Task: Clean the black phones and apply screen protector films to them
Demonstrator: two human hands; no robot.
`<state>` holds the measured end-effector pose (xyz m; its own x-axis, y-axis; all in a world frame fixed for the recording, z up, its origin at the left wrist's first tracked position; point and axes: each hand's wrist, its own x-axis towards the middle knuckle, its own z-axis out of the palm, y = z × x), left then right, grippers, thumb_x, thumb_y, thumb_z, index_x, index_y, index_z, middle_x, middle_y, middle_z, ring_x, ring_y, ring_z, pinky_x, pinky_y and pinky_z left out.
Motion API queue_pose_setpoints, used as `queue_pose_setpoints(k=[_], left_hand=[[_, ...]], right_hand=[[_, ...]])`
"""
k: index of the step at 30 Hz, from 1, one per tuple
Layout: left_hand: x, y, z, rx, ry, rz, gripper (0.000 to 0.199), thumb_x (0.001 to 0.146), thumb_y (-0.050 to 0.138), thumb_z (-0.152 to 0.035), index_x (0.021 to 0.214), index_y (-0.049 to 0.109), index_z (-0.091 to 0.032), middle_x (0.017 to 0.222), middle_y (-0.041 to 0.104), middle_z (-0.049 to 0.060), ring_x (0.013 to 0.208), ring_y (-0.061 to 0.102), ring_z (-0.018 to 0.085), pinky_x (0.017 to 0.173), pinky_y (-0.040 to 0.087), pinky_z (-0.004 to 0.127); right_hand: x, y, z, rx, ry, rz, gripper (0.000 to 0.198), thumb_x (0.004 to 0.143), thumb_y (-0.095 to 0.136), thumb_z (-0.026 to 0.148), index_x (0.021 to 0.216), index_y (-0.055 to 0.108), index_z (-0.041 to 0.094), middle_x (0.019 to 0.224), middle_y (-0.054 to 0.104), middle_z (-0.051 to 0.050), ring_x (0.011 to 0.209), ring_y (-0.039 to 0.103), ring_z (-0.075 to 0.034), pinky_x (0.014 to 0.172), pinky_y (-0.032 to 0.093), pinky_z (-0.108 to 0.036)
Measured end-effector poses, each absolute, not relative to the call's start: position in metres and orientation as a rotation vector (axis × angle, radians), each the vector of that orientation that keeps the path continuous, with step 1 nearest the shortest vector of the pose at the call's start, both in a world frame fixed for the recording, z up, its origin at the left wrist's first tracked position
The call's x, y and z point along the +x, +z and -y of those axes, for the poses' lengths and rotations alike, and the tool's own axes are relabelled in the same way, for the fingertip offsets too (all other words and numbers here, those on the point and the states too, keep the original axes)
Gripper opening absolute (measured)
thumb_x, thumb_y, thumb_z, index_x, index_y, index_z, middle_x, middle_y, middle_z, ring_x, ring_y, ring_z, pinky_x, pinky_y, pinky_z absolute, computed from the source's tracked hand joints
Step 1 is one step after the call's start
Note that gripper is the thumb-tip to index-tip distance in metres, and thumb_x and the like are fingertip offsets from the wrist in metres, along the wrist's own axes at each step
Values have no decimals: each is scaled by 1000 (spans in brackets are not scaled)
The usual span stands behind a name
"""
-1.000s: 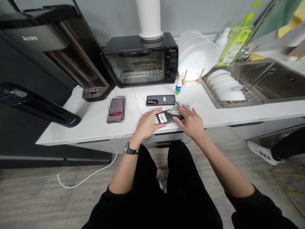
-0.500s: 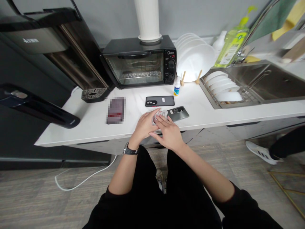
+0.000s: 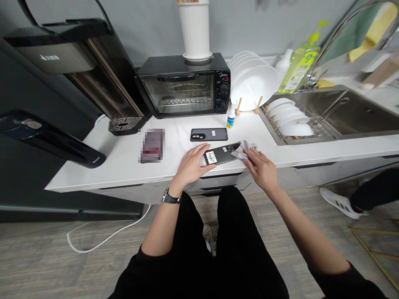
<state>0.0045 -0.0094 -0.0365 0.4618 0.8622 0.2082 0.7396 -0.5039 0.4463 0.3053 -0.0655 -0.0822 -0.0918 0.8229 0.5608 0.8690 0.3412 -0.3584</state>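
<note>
Counter by a sink; all places taken from the toaster oven (image 3: 183,93), as the person faces it.

Dark phone (image 3: 222,155): flat on the white counter (image 3: 120,174), in front of the oven and a little right of its middle, near the front edge. Back up. White barcode label (image 3: 211,157) at one end, camera bump at the other.

Left hand (image 3: 192,166), watch (image 3: 171,196) on that wrist: thumb spread from the fingers, the label end of the phone bracketed between them, fingers along the far edge, thumb along the near one.

Right hand (image 3: 261,169): fingers close together, tips on a crumpled pale wipe (image 3: 245,149) at the camera end. Whether they pinch the wipe or only press on it, I cannot tell.

Second dark phone-shaped piece (image 3: 208,134): between the oven and the first phone, camera rings to the left. Phone or case, I cannot tell.

Small spray bottle (image 3: 231,118): upright, just in front of the oven's right corner. Pixelated dark item (image 3: 152,145): in front of the oven's left part, detail hidden.

White plates (image 3: 253,88): racked on edge beside the oven, right. Farther right, a steel sink (image 3: 364,116) with white bowls (image 3: 289,118). Tall white holder (image 3: 195,33) on the oven's top.
</note>
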Motion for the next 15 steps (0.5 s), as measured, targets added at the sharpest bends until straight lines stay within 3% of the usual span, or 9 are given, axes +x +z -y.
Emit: queue_pose_setpoints(k=[2, 4, 7, 12, 15], left_hand=[[7, -38, 11, 2427, 560, -1432, 76, 96, 69, -59, 159, 50, -22, 174, 35, 13, 158, 40, 33, 128, 37, 50], [9, -39, 13, 2439, 548, -1467, 72, 98, 64, -62, 156, 53, -21, 176, 32, 13, 159, 38, 33, 129, 36, 50], [11, -40, 13, 2464, 571, -1464, 67, 100, 62, -60, 154, 55, -21, 173, 38, 11, 158, 40, 32, 130, 35, 50], [12, -40, 8, 2437, 652, -1411, 58, 97, 71, -50, 143, 59, -19, 167, 47, 14, 155, 44, 32, 129, 35, 51], [11, -41, 7, 2393, 721, -1364, 56, 91, 79, -44, 137, 58, -19, 161, 53, 16, 151, 48, 34, 127, 38, 53]], right_hand=[[302, -83, 65, -1487, -65, 1840, 40, 110, 50, 38, 141, 71, 23, 136, 75, -10, 133, 69, -28, 117, 54, -50], [298, -82, 64, -1497, -40, 1777, 38, 109, 50, 36, 135, 74, 24, 132, 77, -9, 130, 72, -27, 115, 55, -48], [293, -78, 61, -1530, 18, 1690, 36, 108, 52, 38, 128, 79, 25, 129, 79, -9, 125, 74, -29, 112, 57, -49], [292, -71, 51, -1588, 197, 1400, 44, 102, 58, 55, 113, 84, 21, 111, 84, -12, 98, 82, -35, 89, 64, -49], [290, -64, 44, -1501, 283, 1297, 51, 100, 59, 61, 113, 83, 18, 111, 84, -13, 107, 80, -36, 95, 63, -50]])
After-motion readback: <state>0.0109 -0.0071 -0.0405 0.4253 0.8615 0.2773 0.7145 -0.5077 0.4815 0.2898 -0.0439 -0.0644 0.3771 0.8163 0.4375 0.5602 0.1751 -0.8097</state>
